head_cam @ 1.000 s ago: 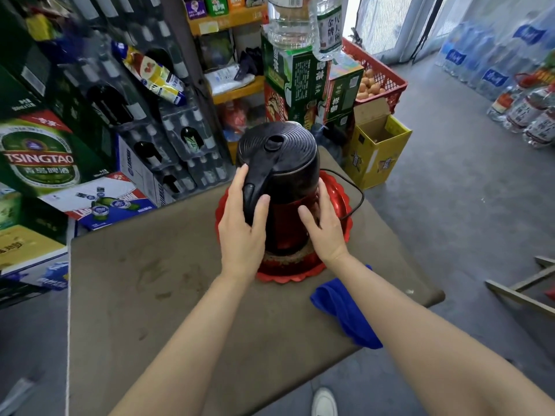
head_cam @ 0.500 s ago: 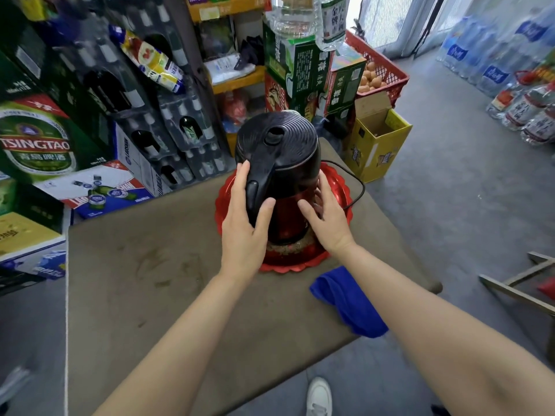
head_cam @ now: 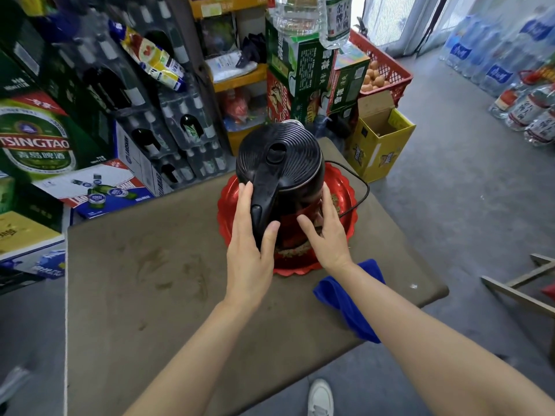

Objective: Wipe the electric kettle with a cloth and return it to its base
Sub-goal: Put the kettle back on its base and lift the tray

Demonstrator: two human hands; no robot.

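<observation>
Left hand (head_cam: 249, 250) grip clasps the black ribbed-lid electric kettle (head_cam: 280, 163) by its handle; right hand (head_cam: 326, 235) steadies it, fingers spread (blue cloth (head_cam: 348, 304) lies beside that wrist), so wiping seems not begun.

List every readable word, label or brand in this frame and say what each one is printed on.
"TSINGTAO": green beer carton, far left.
"青岛啤酒": same carton, under the brand name.
"八大碗": label of the clear bottle on the stacked boxes; its smaller characters are unclear.
Print on the green boxes, yellow box, floor bottles and red tray: too blurred to read.
</observation>
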